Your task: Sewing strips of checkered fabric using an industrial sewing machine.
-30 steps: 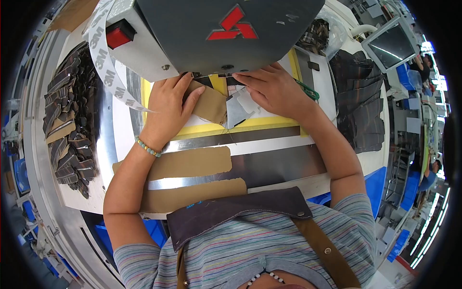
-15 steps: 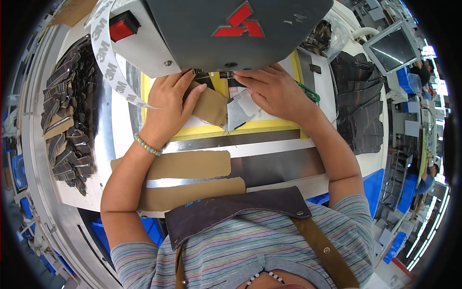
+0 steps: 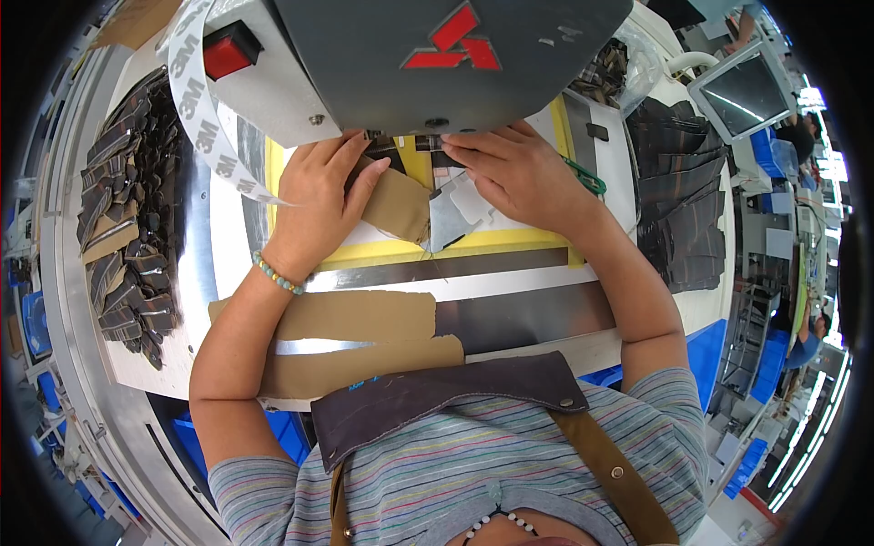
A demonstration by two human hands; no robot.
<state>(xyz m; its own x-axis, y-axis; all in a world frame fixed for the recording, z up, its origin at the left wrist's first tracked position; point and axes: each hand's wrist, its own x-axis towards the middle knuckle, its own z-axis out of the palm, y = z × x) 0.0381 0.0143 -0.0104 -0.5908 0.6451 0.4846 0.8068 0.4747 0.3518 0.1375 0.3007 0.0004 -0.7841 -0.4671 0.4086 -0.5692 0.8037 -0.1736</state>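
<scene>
My left hand [image 3: 320, 187] rests with fingertips just under the front edge of a grey machine head [image 3: 437, 64], thumb apart along a khaki fabric piece [image 3: 393, 205]. My right hand [image 3: 514, 173] has fingers extended, the index tip touching a dark strip [image 3: 423, 146] at that edge; whether either hand pinches anything is not visible. A yellow strip [image 3: 414, 164] and a pale angled plate [image 3: 448, 218] lie between the hands. Green-handled scissors [image 3: 587, 179] lie right of my right hand. The area beneath the head is mostly hidden.
Cut dark pieces are heaped left [image 3: 127, 227] and stacked right [image 3: 683, 209]. Two khaki strips [image 3: 350, 314] lie on the front plate. A red switch [image 3: 228, 55] and hanging white tape [image 3: 200, 118] are on the machine's left. A monitor [image 3: 739, 86] and other people [image 3: 803, 136] are at right.
Both hands stay nearly in place, shifted very slightly with the view. At the upper right, another person's arm has come into view beside the monitor.
</scene>
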